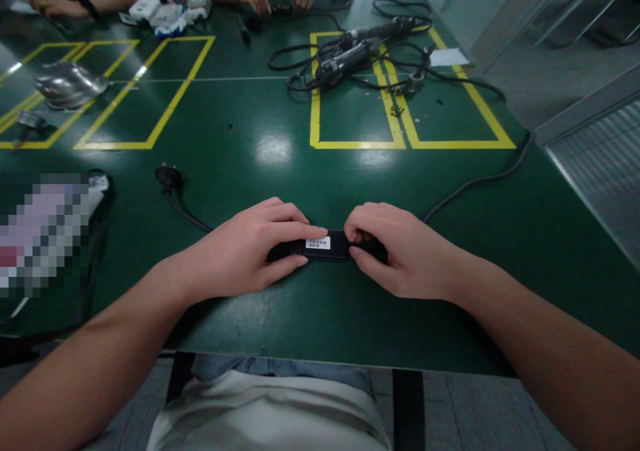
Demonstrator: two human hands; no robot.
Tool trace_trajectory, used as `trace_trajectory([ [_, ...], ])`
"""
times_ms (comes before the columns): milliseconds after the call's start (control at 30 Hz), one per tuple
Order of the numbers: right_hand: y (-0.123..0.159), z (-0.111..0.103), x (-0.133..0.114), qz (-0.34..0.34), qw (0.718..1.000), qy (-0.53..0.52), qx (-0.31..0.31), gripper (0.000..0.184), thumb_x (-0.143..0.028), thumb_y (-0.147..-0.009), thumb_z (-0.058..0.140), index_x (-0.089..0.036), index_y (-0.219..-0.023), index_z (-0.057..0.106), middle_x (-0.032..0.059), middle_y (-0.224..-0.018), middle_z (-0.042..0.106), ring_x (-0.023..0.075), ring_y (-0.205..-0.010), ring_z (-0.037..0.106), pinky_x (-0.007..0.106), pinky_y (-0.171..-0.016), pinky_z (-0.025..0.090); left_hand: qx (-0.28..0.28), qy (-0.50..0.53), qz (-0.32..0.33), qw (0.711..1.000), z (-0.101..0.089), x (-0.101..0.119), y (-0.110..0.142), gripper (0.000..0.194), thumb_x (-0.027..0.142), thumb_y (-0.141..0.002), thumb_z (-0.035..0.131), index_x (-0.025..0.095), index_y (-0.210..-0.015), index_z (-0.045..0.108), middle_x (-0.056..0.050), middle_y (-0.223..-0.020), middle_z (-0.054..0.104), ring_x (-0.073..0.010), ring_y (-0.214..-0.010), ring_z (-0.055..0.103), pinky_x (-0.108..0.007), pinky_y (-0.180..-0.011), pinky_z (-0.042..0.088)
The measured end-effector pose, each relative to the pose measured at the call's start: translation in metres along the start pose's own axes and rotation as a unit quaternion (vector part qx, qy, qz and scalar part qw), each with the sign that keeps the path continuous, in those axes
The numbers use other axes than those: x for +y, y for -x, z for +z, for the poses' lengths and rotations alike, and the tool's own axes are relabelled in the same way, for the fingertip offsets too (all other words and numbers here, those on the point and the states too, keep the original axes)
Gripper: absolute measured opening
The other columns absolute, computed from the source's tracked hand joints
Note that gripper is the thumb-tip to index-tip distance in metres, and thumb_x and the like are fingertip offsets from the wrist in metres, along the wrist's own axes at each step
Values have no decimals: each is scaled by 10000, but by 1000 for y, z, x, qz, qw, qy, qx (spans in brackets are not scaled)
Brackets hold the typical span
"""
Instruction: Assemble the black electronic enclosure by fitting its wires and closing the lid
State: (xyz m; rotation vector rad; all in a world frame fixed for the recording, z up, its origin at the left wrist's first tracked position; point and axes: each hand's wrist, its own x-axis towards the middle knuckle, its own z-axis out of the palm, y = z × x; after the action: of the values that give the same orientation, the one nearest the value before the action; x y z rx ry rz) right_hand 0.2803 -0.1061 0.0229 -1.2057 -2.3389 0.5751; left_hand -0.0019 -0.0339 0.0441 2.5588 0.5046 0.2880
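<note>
Presently | black adapter [330,253] placed on table [240,177], six o'clock | grasped by left hand [250,254]; dark cable end [374,247] pinched by right hand [400,254] at adapter's three o'clock | step judged: joint handled, fitting or removal unclear | in-line force, steadied adapter judged required next

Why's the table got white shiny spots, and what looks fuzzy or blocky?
Head view: pale glare on the table, probably reflected light; same view: big pixels hide something at left; head view: print on the box's label is too fuzzy to read.
</note>
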Motion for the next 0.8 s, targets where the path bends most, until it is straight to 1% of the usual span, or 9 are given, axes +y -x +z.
trace_trajectory([
  [133, -1, 0, 1, 2, 1000, 5, -4, 98, -188, -960, 561, -242, -898, 509, 7, -800, 593, 198, -723, 528, 333, -713, 365, 0, 18, -6, 1000, -1, 1, -1, 349, 264, -1080, 662, 238, -1415, 755, -81, -1292, 776, -233, -1177, 715, -365, -1064, 571],
  [267, -3, -2, 1, 10, 1000, 4, -13, 125, -172, -976, 517, -248, -878, 497, 9, -788, 590, 201, -720, 527, 334, -709, 366, 13, 37, -33, 999, -2, 5, -1, 379, 315, -1082, 639, 225, -1439, 728, -80, -1294, 790, -234, -1164, 736, -361, -1054, 578],
  [433, -3, -4, -1, 22, 1000, 8, -17, 105, -177, -979, 513, -245, -899, 512, 12, -791, 604, 201, -720, 529, 338, -708, 368, 73, -16, -120, 990, 2, 0, -3, 404, 356, -1069, 606, 191, -1426, 700, -98, -1301, 799, -273, -1154, 740, -437, -1075, 583],
  [533, -3, -3, -2, 20, 1000, 13, -13, 50, -203, -958, 578, -236, -938, 546, 16, -823, 626, 201, -740, 553, 340, -724, 387, 86, -68, -166, 980, 6, -7, -4, 377, 353, -1038, 614, 181, -1360, 708, -116, -1257, 799, -305, -1139, 728, -484, -1051, 591],
  [600, -2, 0, -2, 17, 1000, 16, -6, 58, -218, -946, 626, -228, -969, 573, 20, -849, 645, 201, -752, 574, 341, -736, 406, 90, -90, -157, 979, 6, -10, -4, 318, 348, -1031, 616, 182, -1278, 726, -136, -1324, 773, -323, -1214, 704, -503, -1087, 573],
  [667, -2, 2, -1, 14, 1000, 16, 4, 83, -212, -934, 660, -223, -988, 599, 22, -866, 666, 198, -757, 591, 337, -740, 423, 102, -102, -124, 982, 3, -9, -2, 249, 357, -1038, 614, 187, -1163, 745, -149, -1400, 729, -326, -1282, 673, -504, -1135, 541],
  [700, -2, 2, -1, 11, 1000, 12, 8, 84, -204, -932, 668, -222, -990, 610, 22, -870, 677, 195, -755, 599, 333, -737, 430, 105, -101, -104, 984, 0, -8, -1, 229, 366, -1043, 612, 191, -1102, 748, -146, -1391, 721, -317, -1272, 671, -488, -1127, 538],
  [767, -2, 3, -1, 4, 1000, 2, 13, 61, -187, -939, 661, -221, -979, 630, 23, -872, 695, 186, -741, 610, 323, -724, 441, 75, -82, -77, 991, -5, -5, 1, 209, 372, -1043, 620, 203, -1011, 739, -109, -1213, 745, -268, -1104, 701, -411, -995, 562],
  [800, -2, 3, -1, 0, 1000, -1, 14, 46, -183, -947, 654, -219, -970, 638, 24, -869, 701, 180, -730, 612, 317, -715, 445, 45, -65, -72, 994, -8, -3, 2, 191, 362, -1037, 629, 208, -985, 728, -83, -1107, 749, -242, -1001, 704, -368, -902, 555],
])
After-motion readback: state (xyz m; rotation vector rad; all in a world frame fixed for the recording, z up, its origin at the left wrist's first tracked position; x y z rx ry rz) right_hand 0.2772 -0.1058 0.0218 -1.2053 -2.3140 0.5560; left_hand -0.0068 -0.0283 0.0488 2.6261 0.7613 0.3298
